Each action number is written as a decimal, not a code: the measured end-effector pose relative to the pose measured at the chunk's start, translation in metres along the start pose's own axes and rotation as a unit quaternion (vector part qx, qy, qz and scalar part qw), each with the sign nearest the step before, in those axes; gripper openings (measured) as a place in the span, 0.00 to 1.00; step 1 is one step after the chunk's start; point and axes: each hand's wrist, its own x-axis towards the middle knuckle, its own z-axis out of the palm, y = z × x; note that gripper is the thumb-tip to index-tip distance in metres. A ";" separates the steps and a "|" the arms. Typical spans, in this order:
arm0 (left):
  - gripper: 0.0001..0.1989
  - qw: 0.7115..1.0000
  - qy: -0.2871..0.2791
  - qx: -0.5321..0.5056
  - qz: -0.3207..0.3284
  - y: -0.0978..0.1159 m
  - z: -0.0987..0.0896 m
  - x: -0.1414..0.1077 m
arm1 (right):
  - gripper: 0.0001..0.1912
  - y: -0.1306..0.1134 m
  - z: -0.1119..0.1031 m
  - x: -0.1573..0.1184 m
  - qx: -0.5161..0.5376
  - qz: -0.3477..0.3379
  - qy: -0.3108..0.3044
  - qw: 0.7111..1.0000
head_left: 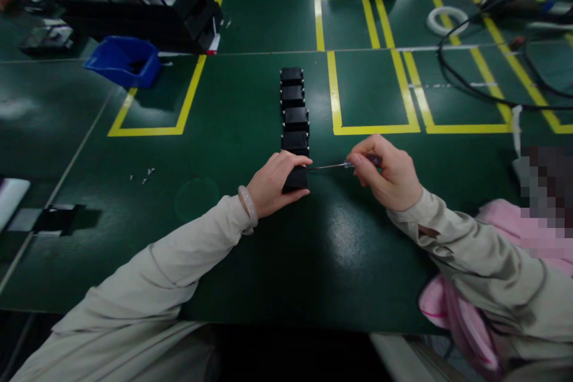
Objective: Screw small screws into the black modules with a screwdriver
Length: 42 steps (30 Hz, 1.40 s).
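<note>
A green table (pixel 264 274) spreads under everything, with a blue bin (pixel 120 62) toward its far left. Nearer the middle, a row of black blocks (pixel 295 118) has its long axis running away from the person, its near end between the person's hands. The left hand (pixel 269 186) straddles the nearest block (pixel 295 179), thumb against the near side and fingers over the far edge. The right hand (pixel 390 172) has thumb and fingers closed round the handle of a screwdriver (pixel 329 166), which lies nearly level, crossways to the row, tip pointing left at the block's right side. To work well here, I'd keep the shaft square to that side, press straight along it, and let the left hand brace the block so the row doesn't skew. Whether the tip is seated can't be told. Small screws (pixel 151 171) lie off to the left.
</note>
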 end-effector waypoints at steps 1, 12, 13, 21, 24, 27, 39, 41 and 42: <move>0.23 1.000 0.000 0.000 0.000 0.000 0.000 0.000 | 0.03 0.000 0.000 0.000 0.002 0.002 0.001 1.000; 0.22 1.000 0.002 -0.003 0.004 0.000 0.000 -0.001 | 0.03 0.004 0.001 -0.001 0.013 0.008 0.003 1.000; 0.22 1.000 0.003 -0.003 0.004 0.000 0.000 -0.001 | 0.03 0.004 0.001 0.000 0.012 0.007 0.003 1.000; 0.21 1.000 0.009 -0.007 0.005 0.000 0.000 0.000 | 0.03 0.004 0.002 0.000 0.014 0.019 0.010 1.000; 0.22 1.000 0.015 -0.003 -0.002 -0.001 -0.001 0.000 | 0.03 0.002 0.003 0.000 0.016 0.023 0.006 1.000; 0.22 1.000 0.015 0.000 -0.010 -0.002 -0.001 0.000 | 0.03 -0.001 0.003 0.001 0.017 0.026 0.003 1.000; 0.21 1.000 0.001 -0.019 -0.023 -0.003 -0.002 0.000 | 0.09 -0.018 0.000 0.037 -0.071 0.000 -0.017 0.997; 0.21 1.000 -0.001 -0.020 -0.023 -0.002 -0.003 0.000 | 0.11 -0.016 0.003 0.043 -0.083 -0.007 -0.001 0.997; 0.21 1.000 -0.002 -0.020 -0.023 -0.002 -0.003 0.000 | 0.10 -0.015 0.005 0.045 -0.081 -0.006 0.003 0.997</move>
